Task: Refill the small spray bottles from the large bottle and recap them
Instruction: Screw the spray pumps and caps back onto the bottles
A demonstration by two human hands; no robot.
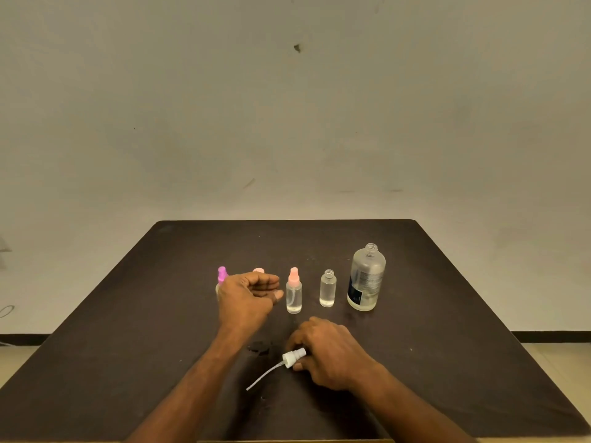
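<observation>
On the dark bench (447,362), a row of bottles stands across the middle, and every place below is told from the large bottle (366,278), which stands upright and uncapped at the right end of that row, with a dark label low on its side and clear liquid in its lower part. Farthest to its left stands a small bottle with a magenta spray cap (221,275), its body mostly hidden behind the left hand (248,298). That hand hovers in front of the row, fingers loosely curled toward the palm, its grip holding nothing. Just above its knuckles shows the top of a pale pink cap (258,270) — the bottle beneath it is hidden by the hand. Next toward the large bottle stands a small clear bottle with a pink spray cap (294,290), upright, a dip tube visible inside it. Just left of the large bottle stands a small uncapped bottle (327,289), its threaded neck bare and clear liquid inside. Nearer the viewer and left of the large bottle, the right hand (329,353) rests low on the bench, its grip pinching a white spray head (292,359) — the thin dip tube (263,377) trails down and to the left from it across the bench. A small dark wet patch (259,347) lies just left of the spray head.
</observation>
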